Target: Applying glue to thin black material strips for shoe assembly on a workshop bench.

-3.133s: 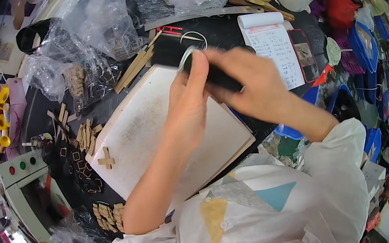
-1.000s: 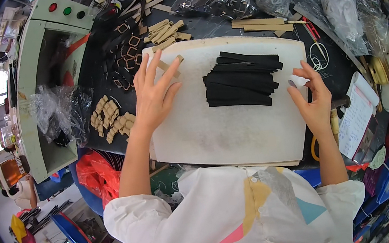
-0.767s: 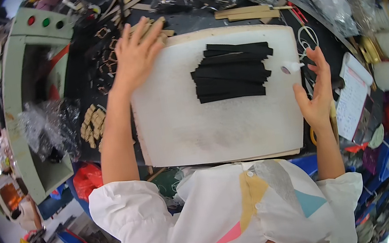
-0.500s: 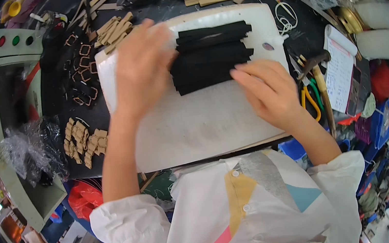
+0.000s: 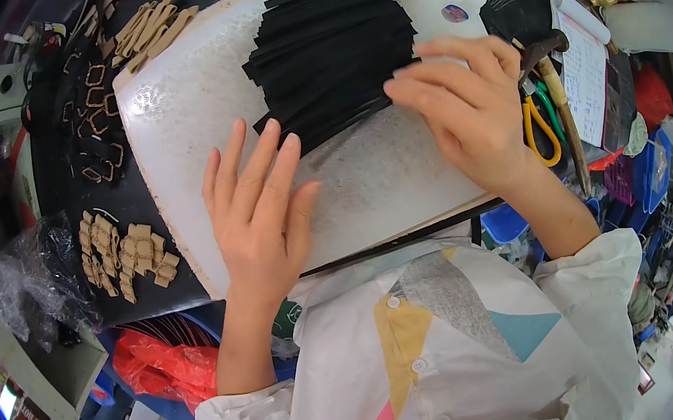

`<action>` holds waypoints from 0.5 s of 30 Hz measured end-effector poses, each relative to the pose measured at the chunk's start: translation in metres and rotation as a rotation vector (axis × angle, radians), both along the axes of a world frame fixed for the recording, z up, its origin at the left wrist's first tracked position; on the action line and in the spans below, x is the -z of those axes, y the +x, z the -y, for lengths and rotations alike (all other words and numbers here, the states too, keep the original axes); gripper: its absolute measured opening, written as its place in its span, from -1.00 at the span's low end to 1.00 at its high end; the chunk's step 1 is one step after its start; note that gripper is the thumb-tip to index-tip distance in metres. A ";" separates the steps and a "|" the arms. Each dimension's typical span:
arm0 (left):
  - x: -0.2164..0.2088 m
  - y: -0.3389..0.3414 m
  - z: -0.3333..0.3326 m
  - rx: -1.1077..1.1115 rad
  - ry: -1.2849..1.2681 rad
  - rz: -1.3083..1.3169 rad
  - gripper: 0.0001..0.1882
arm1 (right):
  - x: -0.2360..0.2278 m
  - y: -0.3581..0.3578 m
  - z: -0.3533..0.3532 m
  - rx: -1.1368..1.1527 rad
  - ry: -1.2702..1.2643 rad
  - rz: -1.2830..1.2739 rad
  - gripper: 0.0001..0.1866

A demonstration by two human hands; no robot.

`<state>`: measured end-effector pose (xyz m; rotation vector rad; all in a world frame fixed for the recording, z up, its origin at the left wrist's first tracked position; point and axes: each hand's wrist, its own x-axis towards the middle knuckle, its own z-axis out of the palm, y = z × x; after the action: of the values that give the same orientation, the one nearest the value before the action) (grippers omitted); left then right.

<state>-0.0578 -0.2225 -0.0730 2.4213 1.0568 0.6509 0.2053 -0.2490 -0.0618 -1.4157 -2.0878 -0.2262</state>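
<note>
A row of black fabric strips (image 5: 336,48) lies side by side on a white board (image 5: 177,163). My left hand (image 5: 255,208) is open with its fingers spread, the fingertips at the lower left ends of the strips. At the right ends, the bent fingers of my right hand (image 5: 472,107) close on the end of a black strip. The strip along the near edge is blurred, and the exact grip is partly hidden by the fingers.
Tan folded strips (image 5: 151,30) and tan looped pieces (image 5: 129,250) lie left of the board, near several metal square rings (image 5: 96,97). To the right are yellow-handled scissors (image 5: 543,132), a hammer (image 5: 557,87) and a notepad (image 5: 583,84). Clear plastic (image 5: 35,275) sits far left.
My left hand has come down from the far left side of the strips to their near left corner, fingers now spread. My right hand stays by the right ends. The whole view has shifted.
</note>
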 end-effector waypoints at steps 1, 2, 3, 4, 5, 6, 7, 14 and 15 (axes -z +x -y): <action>0.000 0.004 -0.002 -0.013 0.011 0.049 -0.55 | 0.001 -0.001 -0.005 0.010 0.002 0.005 -0.76; -0.005 0.010 -0.004 0.002 0.040 -0.028 -0.56 | 0.003 -0.003 -0.009 0.020 0.004 0.010 -0.76; -0.015 0.017 -0.007 0.014 0.068 -0.106 -0.58 | 0.003 -0.004 -0.012 0.028 0.005 0.014 -0.75; -0.018 0.022 -0.009 0.025 0.096 -0.184 -0.60 | 0.000 -0.004 -0.012 0.044 0.016 0.021 -0.75; -0.014 0.024 -0.013 0.006 0.123 -0.208 -0.60 | -0.005 -0.004 -0.010 0.060 0.026 0.028 -0.74; -0.011 0.027 -0.017 -0.016 0.149 -0.234 -0.61 | -0.009 -0.003 -0.007 0.075 0.037 0.033 -0.73; -0.008 0.029 -0.022 -0.038 0.174 -0.260 -0.61 | -0.010 0.000 -0.001 0.048 0.020 -0.009 -0.72; -0.009 0.023 -0.024 -0.153 0.145 0.126 -0.71 | -0.001 0.003 0.060 -0.095 -0.208 0.006 -0.66; -0.012 0.020 -0.018 -0.147 0.166 0.160 -0.74 | -0.004 0.006 0.062 -0.072 -0.191 -0.045 -0.66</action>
<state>-0.0381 -0.2047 -0.0608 2.3960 1.1624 1.0005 0.2117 -0.3109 -0.0577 -1.4369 -2.1655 0.0348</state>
